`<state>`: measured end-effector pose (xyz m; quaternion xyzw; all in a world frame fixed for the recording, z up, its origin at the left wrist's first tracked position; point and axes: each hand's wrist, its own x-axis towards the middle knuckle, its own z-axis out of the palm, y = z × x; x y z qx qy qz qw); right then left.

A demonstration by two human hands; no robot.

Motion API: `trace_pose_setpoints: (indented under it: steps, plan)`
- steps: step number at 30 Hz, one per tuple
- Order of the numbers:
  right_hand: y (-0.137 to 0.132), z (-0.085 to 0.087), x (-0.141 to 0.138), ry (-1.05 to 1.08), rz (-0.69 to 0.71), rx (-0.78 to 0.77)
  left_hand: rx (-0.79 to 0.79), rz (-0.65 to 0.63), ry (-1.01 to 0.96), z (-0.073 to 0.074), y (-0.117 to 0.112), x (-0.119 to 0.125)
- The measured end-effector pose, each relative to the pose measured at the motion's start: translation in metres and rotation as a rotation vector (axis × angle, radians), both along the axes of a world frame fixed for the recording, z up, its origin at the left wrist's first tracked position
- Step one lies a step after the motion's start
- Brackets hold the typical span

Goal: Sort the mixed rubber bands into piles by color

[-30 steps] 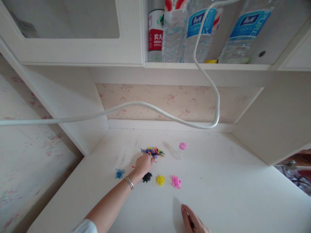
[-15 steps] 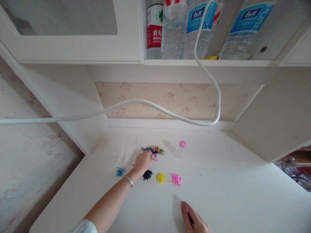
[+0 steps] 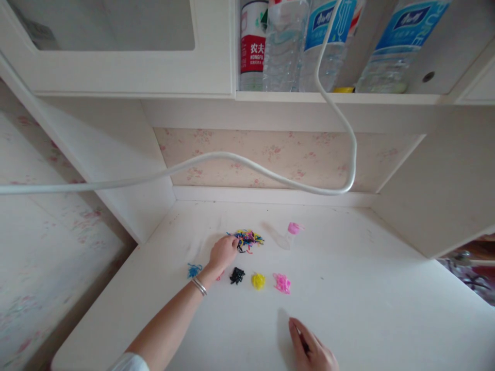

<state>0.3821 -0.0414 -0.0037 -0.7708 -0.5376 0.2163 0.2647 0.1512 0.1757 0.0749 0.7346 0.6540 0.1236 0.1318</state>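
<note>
Blue pile (image 3: pixel 194 270), black pile (image 3: pixel 237 275), yellow pile (image 3: pixel 258 281) and pink pile (image 3: pixel 282 283) lie sorted on the surface (image 3: pixel 348 309); a mixed heap (image 3: pixel 251 238) is left. Left hand (image 3: pixel 224 253), at its edge, and right hand (image 3: pixel 312 348) have narrow grips; contents, I cannot tell.

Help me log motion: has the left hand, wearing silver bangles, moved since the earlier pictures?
Yes, slightly: the left hand has shifted leftward against the small black heap of thin strands.

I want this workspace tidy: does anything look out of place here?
The white cable bends loosely across the view, in front of the bottle shelf, instead of running along an edge. The yellow pile and pink pile sit neatly apart.
</note>
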Motion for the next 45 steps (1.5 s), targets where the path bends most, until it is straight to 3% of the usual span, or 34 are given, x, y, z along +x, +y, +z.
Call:
trace_pose_setpoints:
  steps: [7, 14, 17, 21, 26, 28, 30, 36, 45]
  plan:
    - [0.001, 0.009, -0.001, -0.024, 0.002, -0.027, 0.034, 0.048, -0.015, 0.0, -0.006, -0.008]
    - [-0.001, 0.012, -0.011, 0.032, -0.09, 0.019, 0.097, 0.041, -0.068, 0.005, -0.007, -0.02]
    - [0.001, 0.016, -0.007, 0.111, -0.094, -0.009, 0.137, 0.064, -0.09, 0.008, -0.016, -0.038]
    - [0.012, 0.031, -0.002, 0.175, -0.061, -0.061, 0.197, 0.15, -0.098, 0.005, -0.045, -0.078]
    - [0.061, 0.073, -0.018, 0.064, 0.184, -0.001, 0.231, 0.268, -0.055, -0.015, -0.084, -0.123]
    - [0.091, 0.088, -0.03, -0.024, 0.284, 0.023, 0.232, 0.298, -0.024, -0.024, -0.093, -0.132]
    - [0.123, 0.096, -0.043, -0.202, 0.361, -0.051, 0.221, 0.307, -0.003, -0.031, -0.098, -0.135]
    - [0.194, 0.085, -0.071, -0.358, 0.364, -0.163, 0.192, 0.293, 0.018, -0.035, -0.104, -0.131]
    - [0.219, 0.066, -0.082, -0.417, 0.354, -0.235, 0.227, 0.303, -0.136, -0.045, -0.12, -0.143]
